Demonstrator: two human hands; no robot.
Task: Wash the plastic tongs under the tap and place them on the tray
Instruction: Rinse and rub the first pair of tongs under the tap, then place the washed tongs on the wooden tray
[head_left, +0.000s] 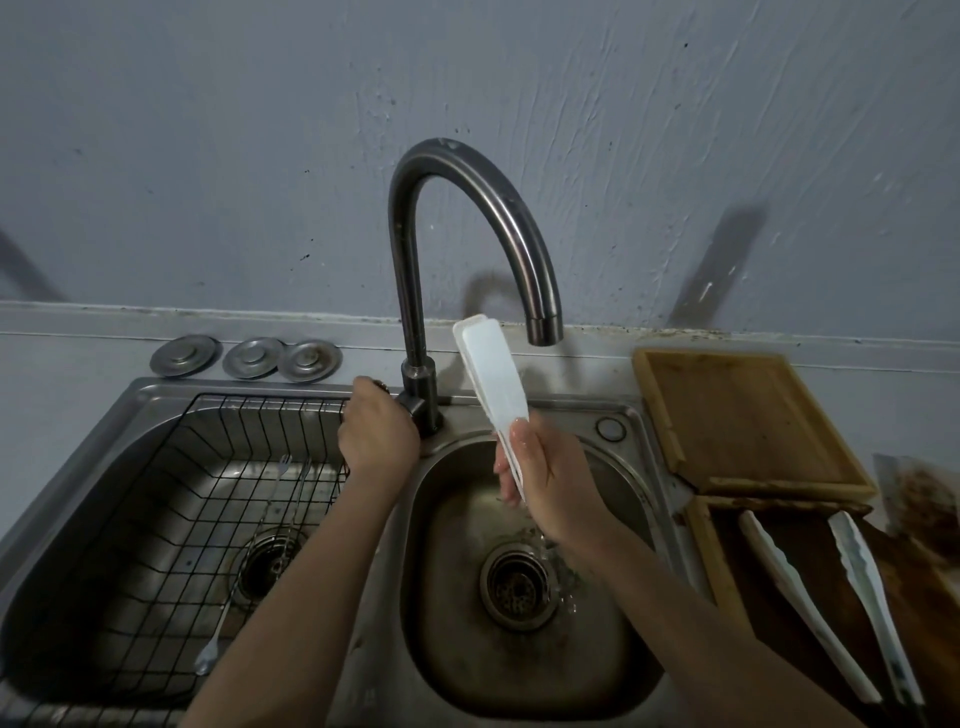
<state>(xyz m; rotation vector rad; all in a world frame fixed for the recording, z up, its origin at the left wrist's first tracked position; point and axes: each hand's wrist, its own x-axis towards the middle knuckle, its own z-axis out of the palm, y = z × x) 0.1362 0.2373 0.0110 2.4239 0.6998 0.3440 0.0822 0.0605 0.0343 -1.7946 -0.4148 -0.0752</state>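
Observation:
White plastic tongs (491, 376) stand upright over the small right basin (613, 670), their flat tips just left of the tap's spout (544, 327). My right hand (540, 478) is wet and grips them by the lower end. My left hand (376, 428) is closed on the tap's handle at the base of the dark curved tap (415, 291). No stream falls from the spout; water splashes near the drain (514, 587). A wooden tray (748, 415) lies on the counter to the right.
A second wooden tray (711, 561) at the lower right holds two other white tongs (800, 603). The large left basin holds a black wire rack (171, 519) with forks and a spoon. Three metal sink plugs (249, 356) lie behind it.

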